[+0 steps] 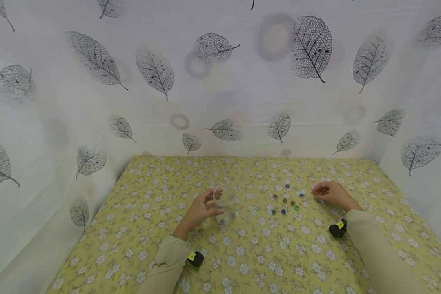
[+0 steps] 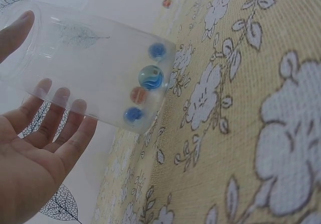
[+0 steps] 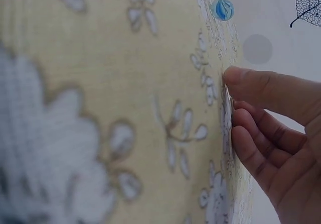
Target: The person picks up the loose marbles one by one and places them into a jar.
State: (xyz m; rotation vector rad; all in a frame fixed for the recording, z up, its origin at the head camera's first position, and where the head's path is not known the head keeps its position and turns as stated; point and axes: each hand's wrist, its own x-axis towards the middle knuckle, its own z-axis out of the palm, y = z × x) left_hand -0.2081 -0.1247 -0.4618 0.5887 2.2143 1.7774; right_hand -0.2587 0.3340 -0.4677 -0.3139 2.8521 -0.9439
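My left hand (image 1: 202,210) holds a clear plastic cup (image 1: 226,195) upright on the cloth, thumb on one side and fingers on the other. Inside at its bottom, the left wrist view shows a swirled blue marble (image 2: 151,77), an orange marble (image 2: 138,95) and two smaller blue ones. My right hand (image 1: 332,194) is down at the cloth, right of the loose marbles. Its thumb (image 3: 266,86) and bent fingers (image 3: 256,133) reach the surface, and I cannot tell whether anything is between the fingertips. Nearest it lies a blue marble (image 1: 301,195).
Several more loose marbles lie between the hands, including a green one (image 1: 296,208), a brown one (image 1: 275,196) and another blue one (image 1: 283,212). Yellow floral cloth (image 1: 242,253) covers the table. A pale leaf-print curtain (image 1: 228,94) hangs behind and along both sides.
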